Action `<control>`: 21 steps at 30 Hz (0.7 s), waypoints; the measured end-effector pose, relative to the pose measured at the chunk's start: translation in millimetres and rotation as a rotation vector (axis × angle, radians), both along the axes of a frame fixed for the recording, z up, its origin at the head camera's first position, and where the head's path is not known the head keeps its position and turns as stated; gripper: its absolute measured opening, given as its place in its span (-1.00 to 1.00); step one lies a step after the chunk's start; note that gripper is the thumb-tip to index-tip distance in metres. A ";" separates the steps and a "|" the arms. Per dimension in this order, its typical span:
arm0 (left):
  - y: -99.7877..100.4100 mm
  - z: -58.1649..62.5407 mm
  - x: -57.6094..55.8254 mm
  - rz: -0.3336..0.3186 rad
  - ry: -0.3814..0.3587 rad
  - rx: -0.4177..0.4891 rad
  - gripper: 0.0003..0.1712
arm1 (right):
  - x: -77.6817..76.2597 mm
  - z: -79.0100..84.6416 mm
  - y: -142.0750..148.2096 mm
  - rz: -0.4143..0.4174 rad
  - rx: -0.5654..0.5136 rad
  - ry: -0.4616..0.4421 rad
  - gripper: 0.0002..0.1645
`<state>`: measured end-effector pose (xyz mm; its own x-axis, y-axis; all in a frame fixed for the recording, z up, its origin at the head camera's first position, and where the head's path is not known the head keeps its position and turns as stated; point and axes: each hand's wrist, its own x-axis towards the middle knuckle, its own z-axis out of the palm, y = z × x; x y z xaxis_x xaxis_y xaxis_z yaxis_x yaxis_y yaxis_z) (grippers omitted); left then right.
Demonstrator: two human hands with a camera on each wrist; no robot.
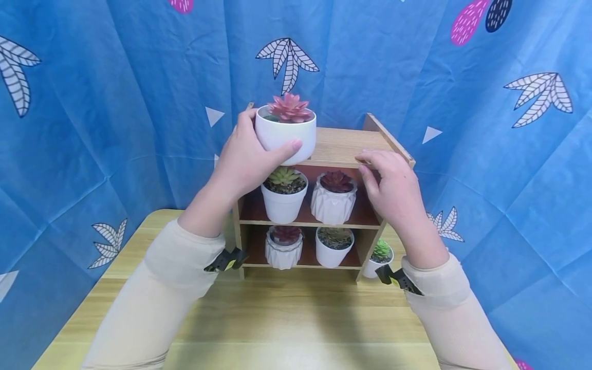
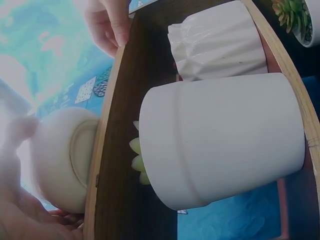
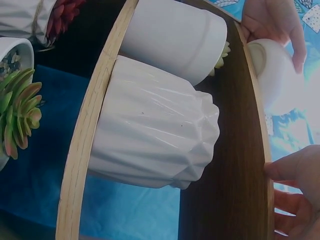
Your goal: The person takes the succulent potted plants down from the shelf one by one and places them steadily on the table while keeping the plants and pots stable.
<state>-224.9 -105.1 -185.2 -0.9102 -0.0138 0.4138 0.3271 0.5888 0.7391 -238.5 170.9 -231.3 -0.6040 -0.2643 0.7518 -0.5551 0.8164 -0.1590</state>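
the left hand (image 1: 245,159) wraps around the white pot (image 1: 285,134) at the front left edge of the shelf unit (image 1: 344,146)'s top. the right hand (image 1: 390,187), fingers loosely bent, touches that top's front edge. set half over the lip, the pot could tip off.

No readable text, label, brand or number shows in any view.

Your wooden surface (image 1: 287,318) carries the shelf (image 1: 351,146), four pots inside; one green succulent pot (image 1: 379,258) stands beside it.
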 end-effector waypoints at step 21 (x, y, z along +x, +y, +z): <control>-8.8 -3.4 16.9 -0.045 0.036 0.040 0.28 | -0.8 -0.2 0.8 0.009 0.001 0.023 -0.72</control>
<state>-208.0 -113.8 -188.6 -0.8948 0.0094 0.4465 0.3795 0.5431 0.7490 -239.3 171.7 -231.5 -0.5842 -0.2703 0.7653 -0.5662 0.8113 -0.1457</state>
